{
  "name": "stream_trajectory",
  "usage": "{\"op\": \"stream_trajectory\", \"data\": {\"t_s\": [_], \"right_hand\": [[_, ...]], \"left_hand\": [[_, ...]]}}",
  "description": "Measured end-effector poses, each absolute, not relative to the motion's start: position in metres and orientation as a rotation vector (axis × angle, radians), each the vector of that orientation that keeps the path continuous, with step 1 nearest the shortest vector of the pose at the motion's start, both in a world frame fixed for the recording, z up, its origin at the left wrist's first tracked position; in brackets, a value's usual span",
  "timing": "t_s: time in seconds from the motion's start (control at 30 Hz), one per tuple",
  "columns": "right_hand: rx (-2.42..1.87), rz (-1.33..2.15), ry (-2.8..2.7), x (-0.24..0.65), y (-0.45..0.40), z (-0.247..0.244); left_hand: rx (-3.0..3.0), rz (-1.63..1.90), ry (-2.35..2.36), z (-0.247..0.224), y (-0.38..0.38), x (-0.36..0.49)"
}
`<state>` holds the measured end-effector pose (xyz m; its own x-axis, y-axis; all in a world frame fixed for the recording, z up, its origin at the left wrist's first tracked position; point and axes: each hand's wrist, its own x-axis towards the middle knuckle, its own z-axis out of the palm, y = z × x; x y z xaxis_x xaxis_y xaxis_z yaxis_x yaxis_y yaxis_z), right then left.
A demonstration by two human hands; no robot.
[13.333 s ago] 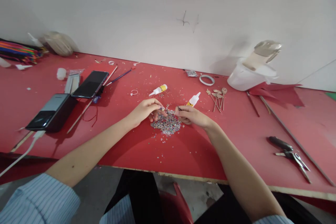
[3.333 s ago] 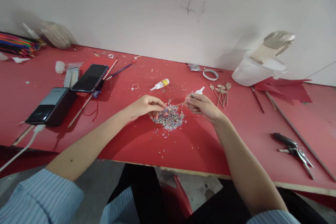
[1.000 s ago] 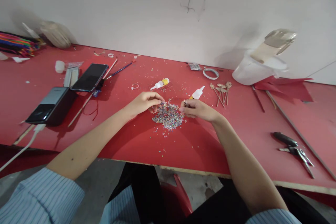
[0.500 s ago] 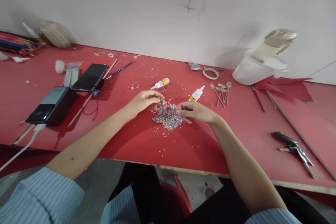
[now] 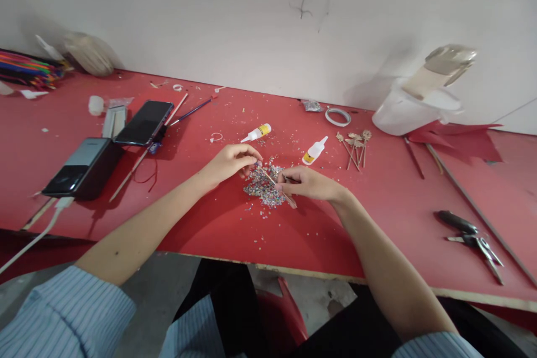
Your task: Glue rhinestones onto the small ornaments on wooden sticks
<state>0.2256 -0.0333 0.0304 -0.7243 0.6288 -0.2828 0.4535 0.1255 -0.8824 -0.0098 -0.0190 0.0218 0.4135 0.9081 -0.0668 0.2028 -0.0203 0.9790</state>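
Over a pile of glittery multicoloured chips [image 5: 265, 193] on the red table, my two hands work close together. My left hand [image 5: 235, 162] is closed in a pinch at the upper left edge of the pile, and the small thing at its fingertips is too hidden to name. My right hand [image 5: 308, 182] grips a thin light stick [image 5: 269, 177], which slants across the chips toward my left fingertips; its wider lower end sticks out below the hand. Behind the hands lie two white glue bottles with yellow labels, one on the left [image 5: 257, 132] and one on the right [image 5: 314, 151].
Right of the bottles lie a tape roll [image 5: 338, 117], several wooden flower sticks [image 5: 356, 145] and pliers [image 5: 474, 240]. A white bucket [image 5: 394, 109] stands behind. A phone [image 5: 145, 122], a power bank [image 5: 81, 168] and a paintbrush [image 5: 191, 111] are at left.
My right hand has moved slightly left and down over the chips, and the stick now shows between both hands. The left hand has barely moved.
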Motion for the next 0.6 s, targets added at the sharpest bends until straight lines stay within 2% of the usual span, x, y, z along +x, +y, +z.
{"op": "stream_trajectory", "data": {"t_s": [0.6], "right_hand": [[-1.032,1.521,-2.277,0.2206,-0.0367,0.0303]], "left_hand": [[1.554,0.808,0.994,0.0245,-0.0185,-0.0112]]}}
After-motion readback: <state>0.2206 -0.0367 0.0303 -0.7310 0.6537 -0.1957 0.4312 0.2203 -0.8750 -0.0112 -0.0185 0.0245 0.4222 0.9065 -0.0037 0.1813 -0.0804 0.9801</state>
